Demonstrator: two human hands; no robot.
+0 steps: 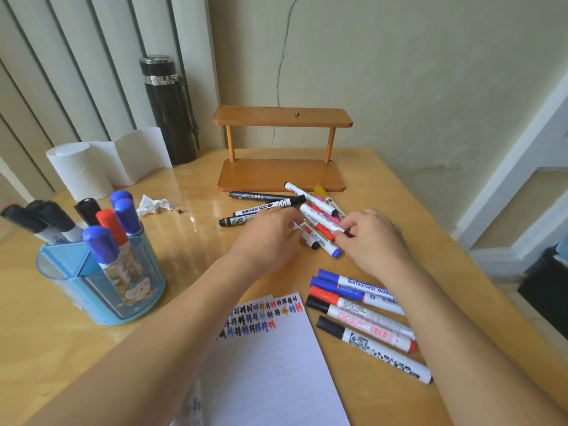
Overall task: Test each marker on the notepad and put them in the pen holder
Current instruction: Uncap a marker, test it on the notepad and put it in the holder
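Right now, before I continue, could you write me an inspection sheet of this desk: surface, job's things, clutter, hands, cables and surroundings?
Surface: glossy wooden table.
Job's things: blue pen holder at the left holds capped markers; notepad at the front has test marks along its top; marker pile lies in front of the shelf; five whiteboard markers lie to the right of the notepad.
Clutter: crumpled tissue, paper roll, black flask, wooden shelf.
Hands: left hand is over the pile, grip unclear; right hand pinches a white marker.
Cables: nothing seen.
Surroundings: cracked wall behind; vertical slats at the left.
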